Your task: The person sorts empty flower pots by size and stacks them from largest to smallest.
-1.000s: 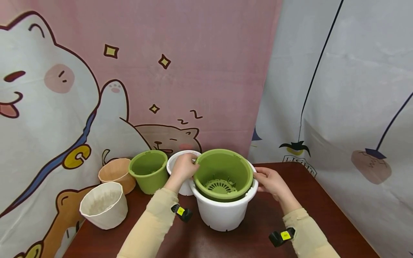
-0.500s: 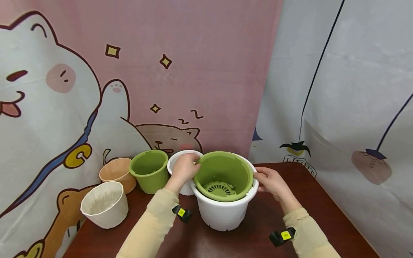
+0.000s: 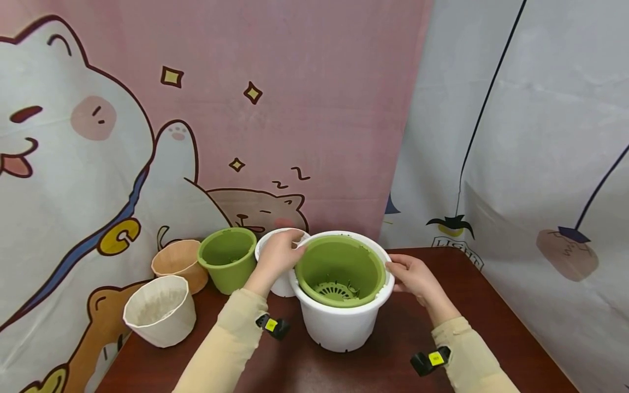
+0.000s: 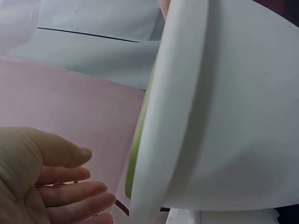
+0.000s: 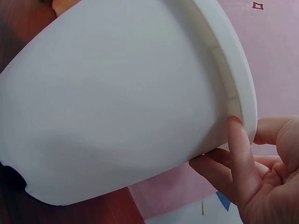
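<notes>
I have the right hand [image 3: 410, 275] pinching the rim of the big white pot [image 3: 338, 330], thumb and fingers on either side of the edge. The left hand [image 3: 277, 254] is loose at the left of that pot, fingers parted and empty; the left wrist view shows a gap between them and the rim. The inner green pot [image 3: 341, 265] sits inside the big white pot, which stands upright on the desk [image 3: 491, 311]. Just left of the big white pot I see a small white pot [image 3: 283, 285], partly hidden by the left hand. Farther left of it are another green pot [image 3: 230, 275], an orange pot [image 3: 194, 277] and a cream pot [image 3: 169, 327]. Behind it hangs a pink curtain [image 3: 334, 109].
</notes>
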Demonstrator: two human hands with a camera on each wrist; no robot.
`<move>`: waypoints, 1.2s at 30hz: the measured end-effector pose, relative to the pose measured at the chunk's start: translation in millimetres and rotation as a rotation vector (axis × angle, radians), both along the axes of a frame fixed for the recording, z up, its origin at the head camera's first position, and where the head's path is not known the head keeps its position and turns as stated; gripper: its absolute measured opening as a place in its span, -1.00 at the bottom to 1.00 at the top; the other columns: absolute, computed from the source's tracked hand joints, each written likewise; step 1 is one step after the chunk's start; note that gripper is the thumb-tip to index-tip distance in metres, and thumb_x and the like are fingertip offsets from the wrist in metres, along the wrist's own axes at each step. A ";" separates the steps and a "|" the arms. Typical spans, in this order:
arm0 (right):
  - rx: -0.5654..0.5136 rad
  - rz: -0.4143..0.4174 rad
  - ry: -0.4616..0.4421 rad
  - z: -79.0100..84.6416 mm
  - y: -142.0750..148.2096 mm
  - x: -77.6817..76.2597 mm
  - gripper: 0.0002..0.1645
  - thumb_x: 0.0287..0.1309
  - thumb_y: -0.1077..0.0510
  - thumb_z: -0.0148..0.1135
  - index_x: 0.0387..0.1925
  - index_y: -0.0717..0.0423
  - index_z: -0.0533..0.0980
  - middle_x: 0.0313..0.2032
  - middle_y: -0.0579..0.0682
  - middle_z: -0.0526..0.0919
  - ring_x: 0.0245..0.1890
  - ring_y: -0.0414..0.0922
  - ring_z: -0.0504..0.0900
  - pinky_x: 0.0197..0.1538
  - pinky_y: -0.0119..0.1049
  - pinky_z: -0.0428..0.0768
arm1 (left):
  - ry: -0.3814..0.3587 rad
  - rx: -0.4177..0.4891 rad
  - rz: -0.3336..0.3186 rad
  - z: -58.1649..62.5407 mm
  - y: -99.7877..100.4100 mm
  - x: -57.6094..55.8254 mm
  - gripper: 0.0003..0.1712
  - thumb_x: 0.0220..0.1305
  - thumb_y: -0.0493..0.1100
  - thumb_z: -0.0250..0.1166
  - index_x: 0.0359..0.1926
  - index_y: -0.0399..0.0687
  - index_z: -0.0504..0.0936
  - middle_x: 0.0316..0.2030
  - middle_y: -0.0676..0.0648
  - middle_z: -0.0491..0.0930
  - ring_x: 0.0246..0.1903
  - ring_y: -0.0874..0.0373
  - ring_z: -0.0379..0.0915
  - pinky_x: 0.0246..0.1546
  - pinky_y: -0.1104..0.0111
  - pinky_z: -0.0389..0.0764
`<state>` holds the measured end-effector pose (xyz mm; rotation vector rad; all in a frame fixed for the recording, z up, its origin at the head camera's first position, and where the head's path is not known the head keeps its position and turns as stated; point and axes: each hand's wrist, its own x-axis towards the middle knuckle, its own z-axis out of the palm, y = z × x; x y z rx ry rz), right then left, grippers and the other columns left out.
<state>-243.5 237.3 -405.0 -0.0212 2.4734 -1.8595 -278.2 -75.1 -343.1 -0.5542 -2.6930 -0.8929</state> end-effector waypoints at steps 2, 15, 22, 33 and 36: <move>-0.006 0.002 -0.001 -0.2 -0.3 -0.2 -0.43 0.42 0.17 0.10 0.30 0.48 0.30 0.02 0.34 0.60 -0.33 -0.14 0.67 -0.29 -0.26 0.71 | -0.006 0.014 -0.015 -2.0 -3.2 0.3 -0.59 0.25 -0.18 0.33 0.10 -0.22 0.64 -0.05 -0.19 0.68 -0.13 -0.07 0.66 -0.07 0.12 0.62; 0.012 -0.013 0.000 -1.2 -0.6 -1.1 -0.44 0.42 0.16 0.10 0.28 0.46 0.33 0.03 0.32 0.57 -0.33 -0.13 0.67 -0.28 -0.26 0.71 | 0.036 0.051 -0.045 -16.7 -21.5 6.5 -0.38 0.25 -0.09 0.37 0.25 -0.31 0.49 -0.06 -0.27 0.65 -0.11 -0.15 0.62 -0.07 0.08 0.62; 0.015 -0.015 -0.003 -0.7 -0.7 -1.3 -0.44 0.42 0.16 0.10 0.28 0.47 0.33 0.03 0.33 0.58 -0.32 -0.15 0.66 -0.29 -0.27 0.71 | 0.083 0.089 -0.021 -25.1 -30.7 8.9 -0.37 0.19 -0.09 0.41 0.22 -0.29 0.51 -0.11 -0.23 0.66 -0.12 -0.13 0.62 -0.07 0.07 0.61; 0.007 -0.013 -0.002 -0.7 -0.7 -1.1 -0.45 0.42 0.18 0.09 0.28 0.47 0.32 0.05 0.35 0.56 -0.30 -0.15 0.66 -0.28 -0.27 0.71 | 0.158 0.060 0.023 -34.1 -44.4 15.4 -0.40 0.17 -0.06 0.42 0.16 -0.30 0.55 -0.15 -0.21 0.66 -0.15 -0.10 0.60 -0.09 0.05 0.59; 0.011 -0.008 0.002 -1.1 0.0 -0.8 -0.43 0.42 0.17 0.09 0.29 0.48 0.31 0.06 0.36 0.55 -0.29 -0.15 0.66 -0.27 -0.26 0.71 | 0.166 0.055 0.031 -38.3 -50.5 15.2 -0.42 0.16 -0.08 0.43 0.14 -0.29 0.57 -0.17 -0.21 0.66 -0.16 -0.09 0.60 -0.11 0.05 0.60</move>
